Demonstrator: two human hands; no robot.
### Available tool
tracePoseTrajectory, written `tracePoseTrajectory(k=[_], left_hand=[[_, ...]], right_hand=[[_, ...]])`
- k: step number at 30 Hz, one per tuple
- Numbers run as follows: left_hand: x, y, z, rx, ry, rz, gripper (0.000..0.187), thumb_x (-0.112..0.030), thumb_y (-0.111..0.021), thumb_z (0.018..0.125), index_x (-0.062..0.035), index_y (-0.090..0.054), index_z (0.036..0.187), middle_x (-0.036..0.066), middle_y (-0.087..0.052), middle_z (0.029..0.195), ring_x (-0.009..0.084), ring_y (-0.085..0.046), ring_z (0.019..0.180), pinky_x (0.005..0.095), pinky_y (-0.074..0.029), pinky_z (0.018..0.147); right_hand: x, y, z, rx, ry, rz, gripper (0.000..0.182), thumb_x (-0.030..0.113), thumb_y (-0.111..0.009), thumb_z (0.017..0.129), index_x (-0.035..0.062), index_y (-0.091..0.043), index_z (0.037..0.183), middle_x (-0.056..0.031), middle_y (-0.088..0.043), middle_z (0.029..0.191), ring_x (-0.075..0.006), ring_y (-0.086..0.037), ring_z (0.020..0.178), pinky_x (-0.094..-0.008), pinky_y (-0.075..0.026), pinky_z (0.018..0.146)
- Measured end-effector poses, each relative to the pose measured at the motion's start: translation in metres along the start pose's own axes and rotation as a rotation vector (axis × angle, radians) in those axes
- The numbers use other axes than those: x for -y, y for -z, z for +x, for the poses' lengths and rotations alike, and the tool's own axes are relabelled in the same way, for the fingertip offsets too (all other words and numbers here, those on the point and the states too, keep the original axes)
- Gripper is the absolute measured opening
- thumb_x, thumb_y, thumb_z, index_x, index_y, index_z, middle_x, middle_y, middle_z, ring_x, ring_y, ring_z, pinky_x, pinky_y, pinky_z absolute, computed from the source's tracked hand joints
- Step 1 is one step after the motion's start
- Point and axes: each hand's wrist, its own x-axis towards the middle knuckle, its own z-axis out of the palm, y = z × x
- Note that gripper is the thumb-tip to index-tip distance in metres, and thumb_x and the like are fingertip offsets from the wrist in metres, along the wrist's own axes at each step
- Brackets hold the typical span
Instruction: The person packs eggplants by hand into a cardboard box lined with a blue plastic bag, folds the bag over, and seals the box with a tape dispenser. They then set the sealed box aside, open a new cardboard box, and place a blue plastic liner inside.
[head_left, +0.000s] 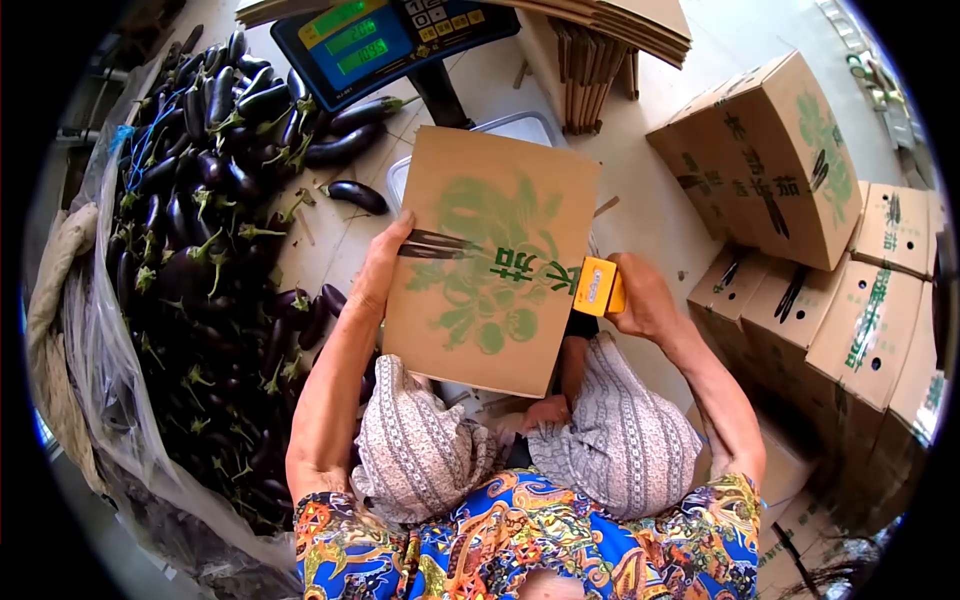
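Note:
A closed cardboard box (470,330), printed with green vegetables and lettering, stands in front of my knees. My left hand (383,260) grips its left edge, the thumb at the top edge and the fingers down the side, partly hidden. In my right hand (645,298) is a small yellow hand-held tool (598,287) with a white label, held right at the box's right edge. Behind the box shows the pale metal platform (535,124) of a weighing scale, and its display (365,45) is lit green.
Many loose eggplants (225,190) are heaped on the left beside clear plastic sheeting (130,400). Printed boxes (835,310) are stacked on the right, one larger box (750,150) tilted on top. Flattened cardboard (590,75) stands beyond the scale. One eggplant (357,196) lies on the floor nearby.

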Motion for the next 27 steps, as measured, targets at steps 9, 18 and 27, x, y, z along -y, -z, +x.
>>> tracePoseTrajectory(k=[9,18,27], left_hand=[[0.028,-0.029,0.027,0.189,0.126,-0.316,0.060,-0.052,-0.050,0.098,-0.0047,-0.058,0.133,0.012,-0.070,0.115,0.0220,-0.069,0.095,0.0339,-0.056,0.085],[-0.027,-0.033,-0.007,0.015,-0.419,0.490,0.069,-0.053,-0.039,0.101,0.0013,-0.041,0.144,0.022,-0.051,0.141,0.0289,-0.050,0.130,0.0354,-0.036,0.110],[-0.040,-0.037,-0.026,-0.011,-0.679,0.909,0.058,-0.046,-0.042,0.103,-0.0063,-0.042,0.145,0.030,-0.047,0.141,0.0461,-0.051,0.124,0.0433,-0.042,0.105]], right_hand=[[0.103,0.093,-0.008,0.071,-0.095,-0.197,0.053,0.009,-0.076,0.062,0.0003,-0.049,0.107,-0.0205,-0.060,0.084,-0.0401,-0.064,0.078,-0.0458,-0.054,0.069],[0.168,0.079,0.067,0.082,-0.032,-0.298,0.053,0.016,-0.077,0.064,-0.0029,-0.049,0.105,-0.0235,-0.065,0.082,-0.0379,-0.069,0.072,-0.0448,-0.057,0.063],[0.189,0.081,0.082,0.150,-0.065,-0.304,0.057,0.020,-0.078,0.066,-0.0052,-0.050,0.109,-0.0251,-0.067,0.087,-0.0391,-0.071,0.078,-0.0456,-0.058,0.069]])
